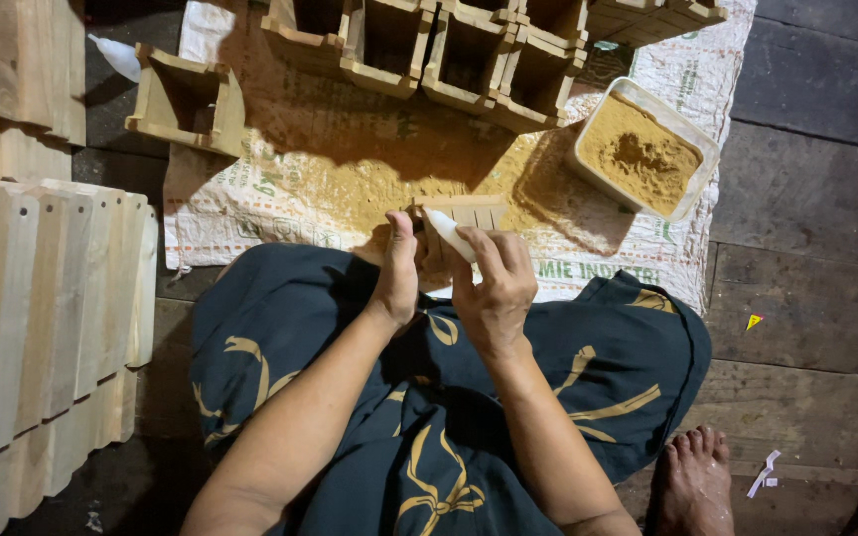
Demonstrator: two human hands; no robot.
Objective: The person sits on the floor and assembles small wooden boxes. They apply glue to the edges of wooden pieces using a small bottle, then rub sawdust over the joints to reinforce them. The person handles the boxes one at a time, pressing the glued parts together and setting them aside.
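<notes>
The person wears a dark teal cloth garment (449,417) that spreads wide over the lap and knees, printed with loose golden-yellow ribbon-like loops and strokes. Both forearms are bare, with no sleeves, watch, bracelet or rings showing on the left hand (396,273) or the right hand (494,288). A bare foot (695,486) shows near the right, beside the cloth's edge.

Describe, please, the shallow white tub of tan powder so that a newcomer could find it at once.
Start at the printed white woven sack spread over the dark plank floor. Follow it to its right edge, just below the row of open wooden boxes. There sits the shallow white rectangular tub, the only plastic container, heaped with tan powder.
</notes>
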